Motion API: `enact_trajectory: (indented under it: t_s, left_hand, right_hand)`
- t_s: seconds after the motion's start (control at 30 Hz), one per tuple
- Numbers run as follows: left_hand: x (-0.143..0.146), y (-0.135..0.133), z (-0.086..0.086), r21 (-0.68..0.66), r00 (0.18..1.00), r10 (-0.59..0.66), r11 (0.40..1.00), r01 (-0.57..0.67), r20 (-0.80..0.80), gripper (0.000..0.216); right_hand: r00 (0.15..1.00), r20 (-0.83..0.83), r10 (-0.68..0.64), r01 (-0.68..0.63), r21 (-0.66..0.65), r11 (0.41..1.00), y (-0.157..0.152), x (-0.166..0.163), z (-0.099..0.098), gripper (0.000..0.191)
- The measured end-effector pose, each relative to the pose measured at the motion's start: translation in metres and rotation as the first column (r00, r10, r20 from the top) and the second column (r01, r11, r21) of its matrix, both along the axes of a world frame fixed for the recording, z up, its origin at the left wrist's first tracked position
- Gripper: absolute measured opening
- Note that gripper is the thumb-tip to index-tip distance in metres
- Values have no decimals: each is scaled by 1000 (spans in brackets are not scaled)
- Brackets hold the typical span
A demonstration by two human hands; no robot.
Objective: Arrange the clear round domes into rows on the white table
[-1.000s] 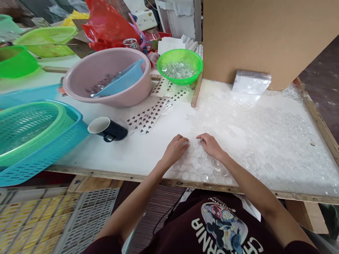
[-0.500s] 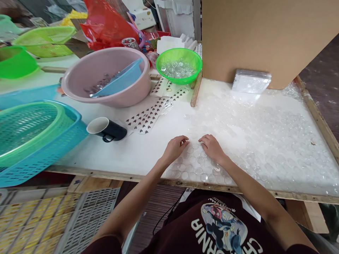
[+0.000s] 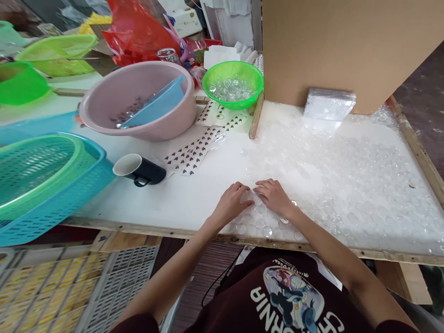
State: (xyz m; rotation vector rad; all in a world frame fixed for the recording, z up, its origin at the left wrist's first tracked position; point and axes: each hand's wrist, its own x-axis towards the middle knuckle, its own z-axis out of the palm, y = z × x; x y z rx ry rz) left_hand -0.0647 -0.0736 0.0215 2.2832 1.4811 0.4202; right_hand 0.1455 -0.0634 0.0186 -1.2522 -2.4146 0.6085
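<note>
Many small clear round discs [image 3: 267,231] lie in a flat layer over the front and right of the white table [image 3: 180,199]. My left hand [image 3: 233,202] rests low at the left edge of that layer, thumb and fingers apart around a disc or two. Close beside it, my right hand [image 3: 273,196] lies palm down on the discs with its fingers stretched out toward the left one. A narrow gap separates the fingertips. Neither hand visibly lifts anything; the discs under the palms are hidden.
A dark mug [image 3: 140,169] lies on its side by a sheet of small printed stickers [image 3: 189,157]. Behind are a pink basin [image 3: 166,125] and a green bowl [image 3: 233,99] of clear pieces. A cardboard box [image 3: 347,51] and wrapped stack [image 3: 329,104] stand back right. Baskets [image 3: 86,171] sit left.
My right hand has moved slightly left and its fingers have straightened. My left hand has shifted a little nearer to me, its thumb now spread from the fingers.
</note>
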Motion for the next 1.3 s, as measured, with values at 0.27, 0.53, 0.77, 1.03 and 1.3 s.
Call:
enact_trajectory:
  t_s: [0.27, 0.53, 0.77, 1.03, 1.3]
  left_hand:
    - [-6, 0, -4, 5, 999, 42, 999, -42, 17, 19]
    - [-7, -4, -4, 74, 1000, -6, 997, 4, 15, 22]
    - [-20, 4, -1, 116, 997, 75, 990, -77, 27, 24]
    - [-53, -19, 12, -62, 993, 111, 992, -108, 47, 26]
    - [-60, -31, 3, -55, 993, 98, 994, -94, 59, 26]
  right_hand:
    - [997, 29, -71, 71, -14, 997, 0, 8, 2, 25]
    - [997, 33, 66, -67, 19, 998, -15, -3, 4, 19]
    - [973, 151, 175, -186, 62, 981, -25, -17, 4, 22]
    - [986, 106, 131, -125, -57, 990, -23, -27, 7, 14]
    - [994, 105, 6, -8, 11, 1000, -20, -38, 10, 23]
